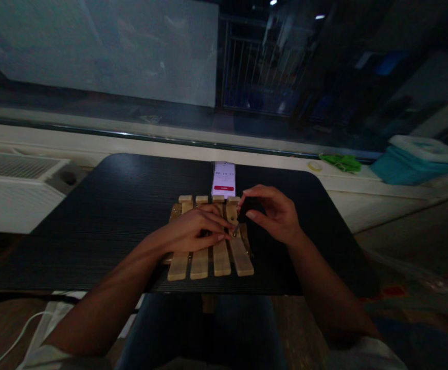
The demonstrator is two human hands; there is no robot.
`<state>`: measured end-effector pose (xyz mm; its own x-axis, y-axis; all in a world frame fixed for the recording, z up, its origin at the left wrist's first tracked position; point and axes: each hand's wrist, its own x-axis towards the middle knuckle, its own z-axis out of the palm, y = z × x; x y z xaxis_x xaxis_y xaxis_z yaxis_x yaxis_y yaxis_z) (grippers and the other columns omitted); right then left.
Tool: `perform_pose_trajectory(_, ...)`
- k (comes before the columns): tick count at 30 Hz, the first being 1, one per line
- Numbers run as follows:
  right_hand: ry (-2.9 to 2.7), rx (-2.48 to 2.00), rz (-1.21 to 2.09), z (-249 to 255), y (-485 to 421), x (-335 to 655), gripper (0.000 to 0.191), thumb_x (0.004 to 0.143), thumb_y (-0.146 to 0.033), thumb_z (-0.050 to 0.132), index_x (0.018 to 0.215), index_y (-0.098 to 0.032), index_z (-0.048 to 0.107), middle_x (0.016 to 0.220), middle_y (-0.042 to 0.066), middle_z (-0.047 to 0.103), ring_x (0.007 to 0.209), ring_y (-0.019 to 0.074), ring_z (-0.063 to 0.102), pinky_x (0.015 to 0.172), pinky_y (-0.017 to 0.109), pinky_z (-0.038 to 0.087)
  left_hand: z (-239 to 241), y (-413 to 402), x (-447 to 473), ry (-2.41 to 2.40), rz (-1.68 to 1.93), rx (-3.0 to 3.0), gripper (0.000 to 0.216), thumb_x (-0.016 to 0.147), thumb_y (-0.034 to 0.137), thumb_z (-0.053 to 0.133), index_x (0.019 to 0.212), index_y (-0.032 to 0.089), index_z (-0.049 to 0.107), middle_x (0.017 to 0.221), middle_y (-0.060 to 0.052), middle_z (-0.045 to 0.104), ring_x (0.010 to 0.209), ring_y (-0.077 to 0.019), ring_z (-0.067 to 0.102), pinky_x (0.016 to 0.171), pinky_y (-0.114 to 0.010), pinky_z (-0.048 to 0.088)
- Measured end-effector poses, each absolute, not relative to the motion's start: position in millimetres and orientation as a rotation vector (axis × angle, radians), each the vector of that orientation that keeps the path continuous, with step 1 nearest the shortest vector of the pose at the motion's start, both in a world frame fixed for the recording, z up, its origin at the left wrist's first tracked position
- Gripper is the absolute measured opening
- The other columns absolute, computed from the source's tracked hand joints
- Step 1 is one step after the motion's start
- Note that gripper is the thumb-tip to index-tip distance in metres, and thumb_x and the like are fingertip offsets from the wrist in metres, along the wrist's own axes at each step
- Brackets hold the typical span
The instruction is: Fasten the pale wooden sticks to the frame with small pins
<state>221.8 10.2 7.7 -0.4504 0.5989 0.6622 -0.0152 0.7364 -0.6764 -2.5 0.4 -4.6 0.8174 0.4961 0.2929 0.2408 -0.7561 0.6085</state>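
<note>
A small wooden slatted rack [211,259] lies on the dark table [92,216] in front of me. My left hand [195,231] rests flat across its slats, fingers stretched out and pressing on the wood. My right hand [273,213] hovers over the rack's right side, fingers curled around a small dark tool whose thin metal tip [235,228] points down at a slat beside my left fingertips. A phone [224,180] with a lit screen stands just behind the rack.
A white radiator [11,190] sits to the left. On the window ledge behind are a green cloth [341,163], a small tape roll [315,166] and a teal box [412,162]. A white cable [19,334] hangs at lower left.
</note>
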Motion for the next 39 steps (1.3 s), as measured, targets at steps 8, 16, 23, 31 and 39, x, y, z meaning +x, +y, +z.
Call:
perform_pose_trajectory(8, -1.891, -0.443, 0.731, 7.6, 11.8, 219.9, 0.031, 0.079, -0.026, 0.069, 0.108, -0.03, 0.059, 0.097, 0.001, 0.067, 0.079, 0.0141, 0.062, 0.069, 0.031, 0.052, -5.3, 0.8, -2.7, 0.545, 0.582, 2.426, 0.024, 0.09, 0.016, 0.053, 0.103, 0.021, 0.072, 0.109, -0.004, 0.071, 0.102, -0.0197, 0.059, 0.093, -0.038, 0.043)
perform_pose_trajectory(16, -1.914, -0.446, 0.702, 10.8, 9.3, 219.8, 0.029, 0.081, -0.03, 0.066, 0.109, -0.031, 0.058, 0.1, 0.001, 0.066, 0.079, 0.0138, 0.061, 0.067, 0.03, 0.052, -3.2, 0.2, -1.9, 0.546, 0.586, 2.424, 0.024, 0.09, 0.016, 0.052, 0.101, 0.02, 0.072, 0.108, -0.004, 0.071, 0.1, -0.0204, 0.06, 0.092, -0.038, 0.044)
perform_pose_trajectory(23, -1.872, -0.503, 0.926, 8.9, 4.3, 220.6, 0.03, 0.085, -0.024, 0.059, 0.115, -0.026, 0.055, 0.107, 0.004, 0.066, 0.094, 0.0153, 0.065, 0.082, 0.035, 0.055, -6.6, 0.8, -3.0, 0.548, 0.595, 2.423, 0.024, 0.09, 0.016, 0.053, 0.103, 0.022, 0.072, 0.11, -0.004, 0.071, 0.106, -0.0206, 0.058, 0.095, -0.039, 0.043)
perform_pose_trajectory(31, -1.86, -0.471, 0.816, 7.5, 7.7, 218.1, 0.027, 0.082, -0.028, 0.066, 0.108, -0.028, 0.059, 0.097, 0.001, 0.067, 0.079, 0.0121, 0.064, 0.071, 0.03, 0.055, -5.4, 0.6, -2.3, 0.543, 0.579, 2.423, 0.024, 0.091, 0.017, 0.052, 0.104, 0.022, 0.072, 0.108, -0.003, 0.071, 0.105, -0.0206, 0.059, 0.096, -0.04, 0.042)
perform_pose_trajectory(39, -1.884, -0.444, 0.703, 7.6, 12.4, 216.3, 0.027, 0.078, -0.032, 0.07, 0.104, -0.029, 0.062, 0.094, 0.0, 0.067, 0.075, 0.0125, 0.061, 0.065, 0.029, 0.052, -6.5, 1.7, -3.0, 0.533, 0.586, 2.429, 0.024, 0.09, 0.016, 0.053, 0.104, 0.023, 0.072, 0.11, -0.003, 0.071, 0.102, -0.02, 0.059, 0.094, -0.039, 0.043)
